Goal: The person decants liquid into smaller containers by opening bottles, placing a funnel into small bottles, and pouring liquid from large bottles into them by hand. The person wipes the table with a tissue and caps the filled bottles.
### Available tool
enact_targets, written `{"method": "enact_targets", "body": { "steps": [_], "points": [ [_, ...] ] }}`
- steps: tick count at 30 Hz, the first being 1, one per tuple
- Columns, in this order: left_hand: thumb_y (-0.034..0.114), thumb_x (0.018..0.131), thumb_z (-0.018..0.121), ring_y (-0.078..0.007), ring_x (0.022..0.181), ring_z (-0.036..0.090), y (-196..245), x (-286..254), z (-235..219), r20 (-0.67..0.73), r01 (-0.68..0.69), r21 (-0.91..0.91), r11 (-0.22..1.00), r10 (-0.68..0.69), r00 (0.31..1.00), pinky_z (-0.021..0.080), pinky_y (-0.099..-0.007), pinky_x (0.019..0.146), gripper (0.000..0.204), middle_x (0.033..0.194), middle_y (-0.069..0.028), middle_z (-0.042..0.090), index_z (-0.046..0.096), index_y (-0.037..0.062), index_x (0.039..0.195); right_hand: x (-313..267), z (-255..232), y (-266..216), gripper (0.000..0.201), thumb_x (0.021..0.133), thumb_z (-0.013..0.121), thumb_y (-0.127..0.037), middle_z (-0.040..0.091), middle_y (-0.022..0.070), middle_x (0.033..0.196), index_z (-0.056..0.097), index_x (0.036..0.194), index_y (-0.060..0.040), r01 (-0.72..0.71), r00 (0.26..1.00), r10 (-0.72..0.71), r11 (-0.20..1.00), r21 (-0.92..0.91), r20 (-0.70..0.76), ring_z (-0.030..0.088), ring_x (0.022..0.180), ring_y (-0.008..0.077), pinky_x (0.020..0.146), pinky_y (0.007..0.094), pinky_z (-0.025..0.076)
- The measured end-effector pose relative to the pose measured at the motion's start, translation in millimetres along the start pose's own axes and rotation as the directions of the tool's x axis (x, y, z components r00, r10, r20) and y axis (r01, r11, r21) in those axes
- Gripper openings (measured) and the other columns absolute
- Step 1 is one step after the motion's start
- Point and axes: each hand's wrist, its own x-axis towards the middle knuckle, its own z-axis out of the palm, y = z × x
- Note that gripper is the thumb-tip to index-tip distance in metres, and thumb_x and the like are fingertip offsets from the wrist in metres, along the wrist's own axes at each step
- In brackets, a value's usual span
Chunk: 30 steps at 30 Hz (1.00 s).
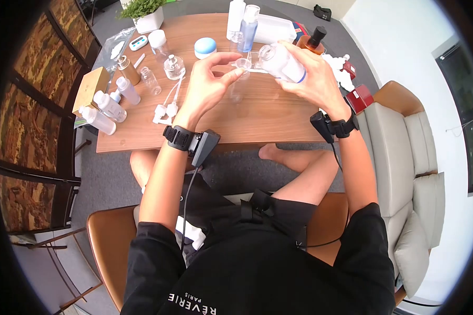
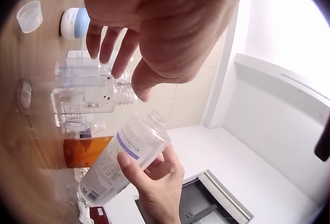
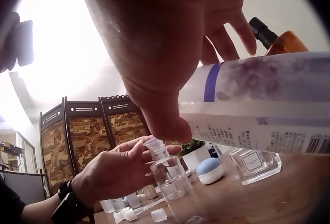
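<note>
My right hand (image 1: 318,76) holds a translucent bottle (image 1: 282,64) with a purple band and small print. The bottle is tilted, its uncapped mouth turned toward a clear bottle (image 2: 85,99) that stands upright on the table. My left hand (image 1: 206,84) is at this clear bottle's threaded neck, thumb on one side and fingers on the other. In the right wrist view, the left fingers (image 3: 172,150) reach behind the neck. A gap separates the two bottle mouths in the left wrist view. A small clear cap (image 2: 30,17) lies on the table nearby.
Left of my hands are pump heads with tubes (image 1: 165,111), a square perfume bottle (image 1: 174,68), several small bottles and a wooden box (image 1: 91,89). Behind stand a blue-lidded jar (image 1: 205,48), taller bottles and a white tray (image 1: 273,29). An amber pump bottle (image 1: 312,44) stands beyond my right hand.
</note>
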Motion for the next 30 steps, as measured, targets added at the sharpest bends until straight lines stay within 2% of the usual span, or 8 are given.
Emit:
{"method": "enact_targets", "body": {
  "steps": [3, 5, 8, 18, 20, 24, 26, 30],
  "points": [
    [0.011, 0.094, 0.079, -0.0149, 0.097, 0.073, 6, -2, 3, 0.014, 0.063, -0.026, 0.998, -0.063, 0.998, 0.060, -0.0304, 0.088, 0.037, 0.123, -0.0114, 0.074, 0.072, 0.0046, 0.130, 3, 2, 2, 0.076, 0.074, 0.085, -0.028, 0.073, 0.0180, 0.120, 0.061, 0.146, -0.0159, 0.077, 0.997, -0.077, 0.996, -0.050, 0.003, 0.069, 0.111, 0.0350, 0.098, 0.0422, 0.055],
    [0.016, 0.091, 0.081, -0.0165, 0.085, 0.076, 6, -3, 4, -0.005, -0.010, -0.060, 0.998, 0.010, 1.000, 0.060, -0.0308, 0.076, 0.037, 0.119, -0.0147, 0.075, 0.074, 0.0065, 0.127, 5, 3, 2, 0.076, 0.074, 0.084, -0.027, 0.073, 0.0166, 0.117, 0.061, 0.145, -0.0161, 0.101, 0.995, -0.101, 0.991, -0.084, 0.007, 0.069, 0.109, 0.0343, 0.096, 0.0425, 0.055],
    [0.017, 0.091, 0.082, -0.0159, 0.083, 0.076, 3, -1, 4, 0.000, -0.006, -0.030, 1.000, 0.006, 1.000, 0.060, -0.0309, 0.074, 0.037, 0.115, -0.0144, 0.076, 0.075, 0.0059, 0.126, 7, 4, 0, 0.076, 0.074, 0.084, -0.027, 0.073, 0.0153, 0.115, 0.061, 0.146, -0.0167, 0.121, 0.993, -0.119, 0.987, -0.107, 0.021, 0.069, 0.108, 0.0335, 0.096, 0.0428, 0.056],
    [0.019, 0.091, 0.083, -0.0175, 0.089, 0.077, -2, 0, 2, -0.008, 0.014, -0.078, 0.997, -0.014, 1.000, 0.060, -0.0314, 0.075, 0.037, 0.114, -0.0147, 0.077, 0.075, 0.0060, 0.125, 14, 3, -1, 0.077, 0.073, 0.083, -0.027, 0.073, 0.0144, 0.115, 0.060, 0.146, -0.0175, 0.181, 0.984, -0.178, 0.966, -0.186, 0.034, 0.069, 0.106, 0.0329, 0.095, 0.0429, 0.055],
    [0.020, 0.090, 0.083, -0.0186, 0.090, 0.077, -4, 0, 3, -0.033, -0.013, -0.064, 0.998, 0.010, 0.999, 0.061, -0.0321, 0.078, 0.038, 0.114, -0.0145, 0.077, 0.075, 0.0053, 0.124, 14, 3, 0, 0.075, 0.078, 0.080, -0.029, 0.071, 0.0162, 0.117, 0.058, 0.148, -0.0156, 0.197, 0.980, -0.191, 0.966, -0.168, 0.050, 0.066, 0.108, 0.0351, 0.102, 0.0444, 0.049],
    [0.020, 0.091, 0.083, -0.0193, 0.091, 0.077, -14, 1, 3, -0.075, -0.076, -0.058, 0.995, 0.072, 0.995, 0.061, -0.0324, 0.080, 0.038, 0.112, -0.0143, 0.077, 0.075, 0.0042, 0.124, 15, 2, 0, 0.078, 0.073, 0.083, -0.027, 0.073, 0.0132, 0.116, 0.060, 0.147, -0.0180, 0.192, 0.981, -0.185, 0.959, -0.210, 0.052, 0.068, 0.108, 0.0330, 0.098, 0.0432, 0.053],
    [0.019, 0.091, 0.083, -0.0184, 0.091, 0.076, -4, -2, 2, -0.025, 0.012, -0.143, 0.990, -0.016, 1.000, 0.062, -0.0317, 0.080, 0.037, 0.111, -0.0147, 0.078, 0.075, 0.0029, 0.123, 15, 2, 0, 0.078, 0.073, 0.083, -0.027, 0.072, 0.0132, 0.117, 0.060, 0.147, -0.0175, 0.200, 0.979, -0.188, 0.952, -0.233, 0.076, 0.067, 0.108, 0.0337, 0.100, 0.0436, 0.052],
    [0.018, 0.092, 0.082, -0.0177, 0.093, 0.076, -5, -1, 4, -0.031, 0.010, -0.143, 0.990, -0.014, 0.999, 0.062, -0.0307, 0.078, 0.034, 0.108, -0.0146, 0.078, 0.076, 0.0023, 0.122, 16, 1, -2, 0.078, 0.073, 0.083, -0.027, 0.072, 0.0134, 0.118, 0.060, 0.147, -0.0169, 0.179, 0.982, -0.157, 0.954, -0.242, 0.106, 0.067, 0.109, 0.0339, 0.100, 0.0434, 0.052]
  ]
}}
